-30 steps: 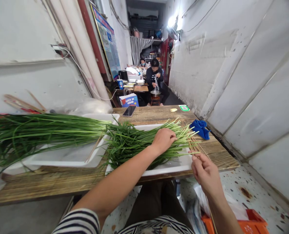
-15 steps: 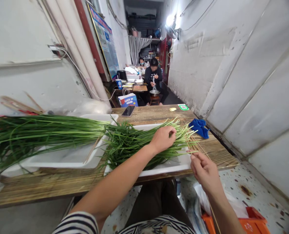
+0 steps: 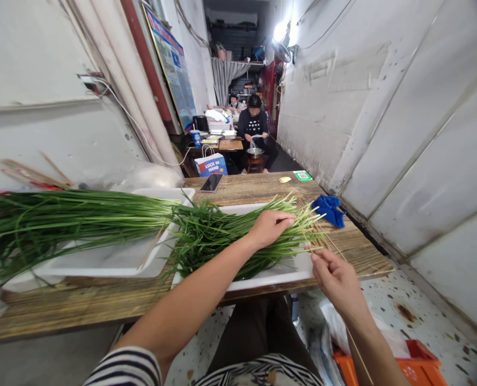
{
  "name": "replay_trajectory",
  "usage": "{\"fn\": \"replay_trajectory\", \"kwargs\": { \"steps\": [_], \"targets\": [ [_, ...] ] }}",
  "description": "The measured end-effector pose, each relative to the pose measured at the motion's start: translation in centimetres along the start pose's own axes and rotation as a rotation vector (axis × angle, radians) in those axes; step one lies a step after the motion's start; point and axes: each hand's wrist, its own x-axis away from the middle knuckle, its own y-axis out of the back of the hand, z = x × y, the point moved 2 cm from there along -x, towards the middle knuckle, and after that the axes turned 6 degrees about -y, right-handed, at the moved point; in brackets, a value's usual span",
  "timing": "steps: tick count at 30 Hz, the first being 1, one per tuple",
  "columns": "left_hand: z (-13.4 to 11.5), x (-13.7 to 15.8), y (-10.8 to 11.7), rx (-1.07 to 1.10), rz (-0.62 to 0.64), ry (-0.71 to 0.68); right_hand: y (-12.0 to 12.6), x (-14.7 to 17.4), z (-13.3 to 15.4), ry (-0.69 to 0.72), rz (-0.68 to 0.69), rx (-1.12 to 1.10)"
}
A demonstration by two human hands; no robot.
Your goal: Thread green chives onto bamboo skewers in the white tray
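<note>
Cut garlic chives [image 3: 222, 236] lie in a white tray [image 3: 262, 281], their pale stem ends pointing right. My left hand [image 3: 271, 228] is over the stem half, thumb and fingers pinched together at the chive stems. At the tray's right end, my right hand [image 3: 337, 276] is closed around a thin bamboo skewer [image 3: 359, 356], whose long end runs back below the wrist. The skewer's front end reaches toward the stems; whether it pierces one I cannot tell. More bamboo skewers [image 3: 330, 241] lie loose by the stem ends.
A second white tray [image 3: 101, 262] with longer chives [image 3: 81, 214] stands at left. A phone [image 3: 211, 183], a blue cloth [image 3: 329, 210] and a green code card [image 3: 302, 176] lie on the wooden table [image 3: 101, 305]. A seated person [image 3: 254, 126] works over a metal bowl farther back.
My left hand's curled fingers have straightened and come together with the thumb, slightly farther right at the stems. My right hand has shifted slightly left with the skewer.
</note>
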Motion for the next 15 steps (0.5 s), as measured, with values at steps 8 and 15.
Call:
{"fn": "replay_trajectory", "kwargs": {
  "steps": [8, 15],
  "targets": [
    [0.31, -0.26, -0.20, 0.032, 0.000, 0.021, -0.18, 0.08, 0.29, 0.018, -0.021, 0.037],
    [0.10, -0.14, -0.19, 0.056, -0.019, 0.026, -0.05, 0.03, 0.55, 0.032, -0.014, 0.089]
  ]
}}
